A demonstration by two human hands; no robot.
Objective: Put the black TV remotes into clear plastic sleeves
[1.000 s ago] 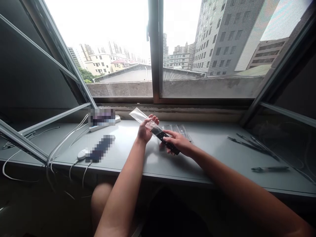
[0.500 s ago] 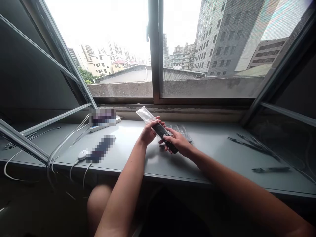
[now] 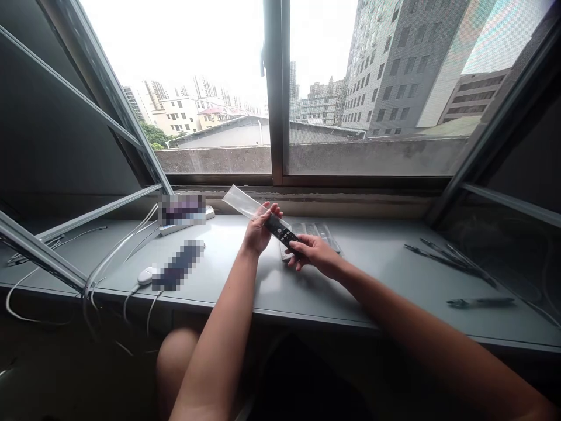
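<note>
A black remote control with several small buttons is held tilted above the desk between both hands. A clear plastic sleeve stretches from its upper end toward the window, its far part flat. My left hand is closed round the sleeve and the remote's upper end, fingers partly behind it. My right hand grips the lower end, thumb on the button face. How far the sleeve covers the remote, I cannot tell. Just beyond the right hand, a clear plastic package lies on the desk, partly hidden by the hand and remote.
The grey desk runs below the window. At left are a power strip, blurred-out items, a round white charger and loose white cables. At right lie dark cables and a pen-like object. Metal frames flank both sides.
The sleeve and remote have shifted up and left, with more of the sleeve reaching past my left hand. The remote's buttons now show more clearly. Both hands remain closed on them.
</note>
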